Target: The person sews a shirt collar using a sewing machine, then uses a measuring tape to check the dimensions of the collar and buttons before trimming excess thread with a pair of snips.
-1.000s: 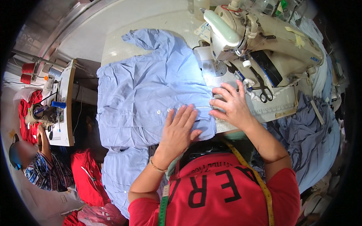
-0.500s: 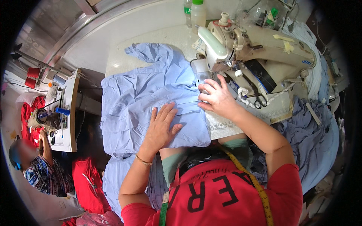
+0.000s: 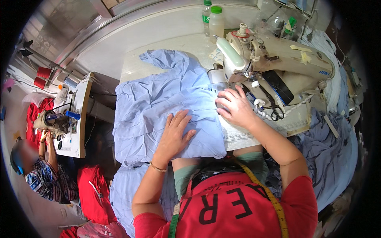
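A light blue cloth garment [image 3: 158, 95] lies spread, with wrinkles, over the pale sewing table, one narrow part of it reaching toward the back. My left hand [image 3: 174, 133] rests flat on its front part, fingers stretched out. At the garment's right edge is my right hand [image 3: 236, 107], palm down, its fingers bent and apart beside the needle area; their undersides are hidden. Just behind that hand stands the sewing machine [image 3: 293, 55], its head above the cloth's right edge. Black-handled scissors [image 3: 274, 107] lie to the right of my right hand.
Two bottles [image 3: 216, 23] stand at the back. A ruler strip [image 3: 274, 131] runs along the table's front right. Dark blue-grey cloth [image 3: 321, 146] is heaped at the right, more light blue cloth [image 3: 143, 186] hangs below the table. Another person [image 3: 49, 178] works at a machine on the left.
The whole view has shifted slightly right and down. My right fingers have bent a little more at the garment's edge; my left hand stays flat on it.
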`<act>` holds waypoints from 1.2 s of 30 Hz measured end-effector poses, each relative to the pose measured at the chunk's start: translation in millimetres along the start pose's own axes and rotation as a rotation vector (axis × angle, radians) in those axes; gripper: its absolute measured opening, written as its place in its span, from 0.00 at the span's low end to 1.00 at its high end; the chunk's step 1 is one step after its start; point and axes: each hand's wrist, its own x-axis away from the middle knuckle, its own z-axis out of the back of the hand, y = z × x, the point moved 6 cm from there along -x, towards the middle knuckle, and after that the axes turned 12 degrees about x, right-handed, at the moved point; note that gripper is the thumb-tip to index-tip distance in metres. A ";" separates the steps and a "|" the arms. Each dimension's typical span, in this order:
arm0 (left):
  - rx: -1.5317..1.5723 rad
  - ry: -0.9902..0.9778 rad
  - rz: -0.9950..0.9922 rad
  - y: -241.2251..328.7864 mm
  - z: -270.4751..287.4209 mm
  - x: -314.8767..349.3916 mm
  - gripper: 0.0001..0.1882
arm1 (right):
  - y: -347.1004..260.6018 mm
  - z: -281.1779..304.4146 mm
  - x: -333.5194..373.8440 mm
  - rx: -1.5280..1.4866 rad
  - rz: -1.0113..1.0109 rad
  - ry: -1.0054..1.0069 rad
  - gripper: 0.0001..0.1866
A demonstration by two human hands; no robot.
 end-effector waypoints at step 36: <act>-0.032 0.029 0.033 18.7 0.7 32.1 0.20 | -17.9 1.8 22.3 -0.127 0.047 -0.144 0.23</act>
